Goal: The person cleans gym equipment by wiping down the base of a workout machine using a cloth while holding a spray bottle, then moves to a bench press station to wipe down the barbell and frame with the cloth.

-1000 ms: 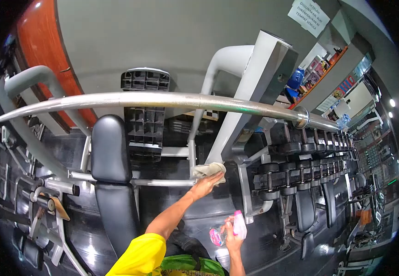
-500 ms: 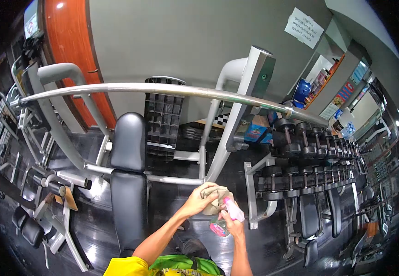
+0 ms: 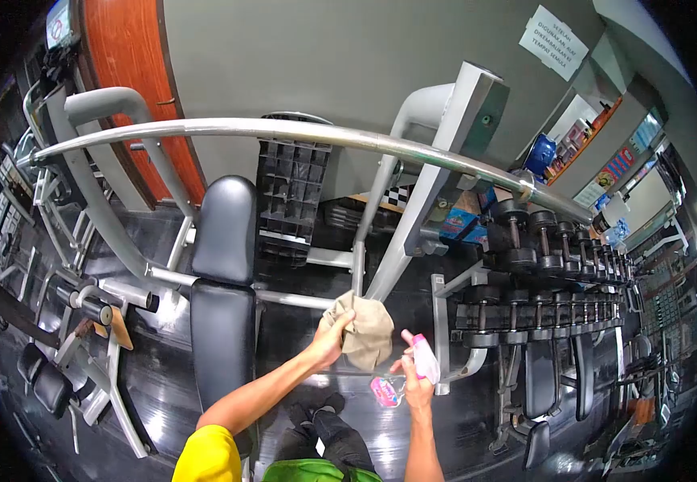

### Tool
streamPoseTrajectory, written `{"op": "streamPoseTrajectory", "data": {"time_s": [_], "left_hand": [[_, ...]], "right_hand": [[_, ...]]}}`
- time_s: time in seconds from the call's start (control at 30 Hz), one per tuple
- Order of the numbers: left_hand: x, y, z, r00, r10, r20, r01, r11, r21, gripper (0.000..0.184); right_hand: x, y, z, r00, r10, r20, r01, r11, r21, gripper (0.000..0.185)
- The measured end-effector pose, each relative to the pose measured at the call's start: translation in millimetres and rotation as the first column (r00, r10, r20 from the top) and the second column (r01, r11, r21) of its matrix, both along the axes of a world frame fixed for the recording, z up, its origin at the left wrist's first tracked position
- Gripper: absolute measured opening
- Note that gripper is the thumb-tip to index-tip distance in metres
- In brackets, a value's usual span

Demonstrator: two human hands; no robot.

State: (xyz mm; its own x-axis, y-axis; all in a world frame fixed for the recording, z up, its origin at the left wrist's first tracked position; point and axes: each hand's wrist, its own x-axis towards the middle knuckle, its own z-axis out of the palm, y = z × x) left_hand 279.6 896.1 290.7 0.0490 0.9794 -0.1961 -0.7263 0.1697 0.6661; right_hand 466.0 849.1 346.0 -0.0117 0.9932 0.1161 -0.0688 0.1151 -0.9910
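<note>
My left hand (image 3: 331,336) grips a beige cloth (image 3: 368,331), its thumb on top and the cloth hanging to the right. My right hand (image 3: 416,381) is wrapped round the neck of a spray bottle (image 3: 385,392) with a pink and white spray head and a pink label. Cloth and bottle are apart, with the bottle lower and to the right. Both hands are below the long metal barbell (image 3: 308,129) and near the foot of the slanted grey upright (image 3: 421,209).
A black padded bench (image 3: 224,233) stands left of my hands. Racked dumbbells (image 3: 517,309) are on the right. A black ribbed step (image 3: 292,193) leans on the wall behind the barbell. Other gym machines (image 3: 95,321) stand at the far left.
My left hand has moved the cloth from the upright's foot to the bottle, then away to the left. The cloth now hangs spread out, apart from the bottle.
</note>
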Motion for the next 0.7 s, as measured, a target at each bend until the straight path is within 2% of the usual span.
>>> {"op": "streamPoseTrajectory", "data": {"time_s": [0.03, 0.07, 0.1, 0.17, 0.33, 0.37, 0.43, 0.53, 0.67, 0.7], "left_hand": [[0, 10, -14, 0.993, 0.046, 0.111, -0.044, 0.999, -0.015, 0.041], [-2, 15, -29, 0.986, 0.074, 0.146, -0.068, 0.997, -0.046, 0.041], [-2, 20, -37, 0.987, 0.100, 0.125, -0.097, 0.995, -0.023, 0.040], [-4, 22, -55, 0.966, 0.175, 0.189, -0.165, 0.984, -0.065, 0.041], [-27, 2, -111, 0.930, 0.286, 0.231, -0.227, 0.941, -0.251, 0.036], [-33, -5, -122, 0.928, 0.272, 0.257, -0.204, 0.944, -0.261, 0.036], [-41, -20, -127, 0.935, 0.277, 0.221, -0.215, 0.939, -0.268, 0.037], [-55, -37, -135, 0.939, 0.270, 0.214, -0.181, 0.914, -0.363, 0.036], [-72, -52, -143, 0.947, 0.226, 0.230, -0.119, 0.907, -0.405, 0.037], [-78, -52, -145, 0.950, 0.215, 0.228, -0.107, 0.906, -0.408, 0.037]], "right_hand": [[0, 6, 0, 0.999, -0.048, -0.002, 0.048, 0.998, -0.045, 0.026], [-4, 13, 2, 0.991, -0.125, 0.052, 0.126, 0.992, -0.014, 0.017], [-1, 19, -1, 0.990, -0.127, 0.057, 0.128, 0.992, -0.021, 0.017], [2, 33, -12, 0.936, -0.183, 0.302, 0.177, 0.983, 0.047, 0.009], [-9, 54, -37, 0.882, -0.193, 0.430, 0.244, 0.968, -0.064, 0.011], [-9, 58, -49, 0.880, -0.195, 0.434, 0.250, 0.965, -0.073, 0.011], [-11, 63, -69, 0.797, -0.261, 0.545, 0.264, 0.962, 0.075, 0.014], [-24, 66, -83, 0.753, -0.310, 0.581, 0.321, 0.943, 0.088, 0.017], [-46, 60, -91, 0.732, -0.347, 0.587, 0.390, 0.919, 0.057, 0.019], [-48, 58, -100, 0.737, -0.324, 0.593, 0.403, 0.915, -0.001, 0.020]]}}
